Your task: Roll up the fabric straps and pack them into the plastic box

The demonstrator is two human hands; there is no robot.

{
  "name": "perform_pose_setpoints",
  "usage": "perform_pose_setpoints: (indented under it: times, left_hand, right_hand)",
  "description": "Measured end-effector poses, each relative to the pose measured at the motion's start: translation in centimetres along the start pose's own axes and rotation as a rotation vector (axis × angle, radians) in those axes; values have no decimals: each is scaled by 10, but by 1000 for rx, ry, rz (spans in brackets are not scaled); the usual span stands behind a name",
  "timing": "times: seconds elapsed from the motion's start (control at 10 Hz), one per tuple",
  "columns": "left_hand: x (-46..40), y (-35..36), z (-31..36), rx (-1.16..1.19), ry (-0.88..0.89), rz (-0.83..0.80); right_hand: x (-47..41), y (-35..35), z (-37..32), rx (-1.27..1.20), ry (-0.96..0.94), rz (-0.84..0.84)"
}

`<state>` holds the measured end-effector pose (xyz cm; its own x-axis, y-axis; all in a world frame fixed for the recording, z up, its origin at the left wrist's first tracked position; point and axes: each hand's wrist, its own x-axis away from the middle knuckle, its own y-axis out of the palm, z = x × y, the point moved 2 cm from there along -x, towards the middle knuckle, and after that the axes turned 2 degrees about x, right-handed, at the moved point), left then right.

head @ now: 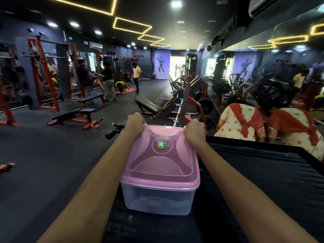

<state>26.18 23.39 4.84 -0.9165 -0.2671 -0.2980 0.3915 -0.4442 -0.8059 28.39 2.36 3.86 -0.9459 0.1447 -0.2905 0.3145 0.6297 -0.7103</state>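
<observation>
So right up close you've got a clear plastic box (158,199) sitting on a dark ribbed surface (254,172), basically dead centre and near the camera. It's got a pink see-through lid (161,158) on top with a round green sticker (161,144) in the middle of it. Can't really make out what's inside through the walls, it's too hazy, and no straps are showing anywhere outside it.

Both arms reach forward along either side of the box. The left hand (135,122) is curled over the far left corner of the lid, fingers wrapped down past the edge. The right hand (193,129) does the same on the far right corner, gripping the lid rim. So both hands are clamped on the far end of the lid, not spread open.

Just past the hands there's a black handlebar-looking grip (113,131) sticking out to the left, and a barbell (177,116) behind it. To the right, someone in a cream patterned top with a red scarf (243,118) is bent over, next to a mirror.

Further out it's a gym floor: red and black benches (75,116) on the left, a red rack (43,72) behind those, and a few people standing (136,76) way at the far end by a bodybuilder poster (161,66).
</observation>
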Motion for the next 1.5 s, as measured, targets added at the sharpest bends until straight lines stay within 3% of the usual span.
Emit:
perform_pose_setpoints:
  times: [0.1, 0.2, 0.3, 0.4, 0.6, 1.0, 1.5]
  left_hand:
    - [8, 1, 11, -223, 84, -67]
    - [33, -2, 30, -330, 179, -149]
    - [61, -3, 35, -340, 238, -188]
    - [92, 5, 25, -385, 219, -291]
    - [99, 4, 24, -385, 191, -302]
    - [152, -25, 38, -14, 380, -58]
    - [217, -12, 121, 134, 387, -41]
  right_hand:
    - [13, -5, -11, 311, -271, -15]
    - [28, -5, -27, 375, -480, -74]
    - [43, 0, -33, 368, -529, -178]
    - [63, 12, -30, 495, -535, -401]
    - [74, 9, -30, 545, -463, -525]
    - [115, -38, -10, 253, -533, -409]
    - [162, -130, 48, 172, -534, -327]
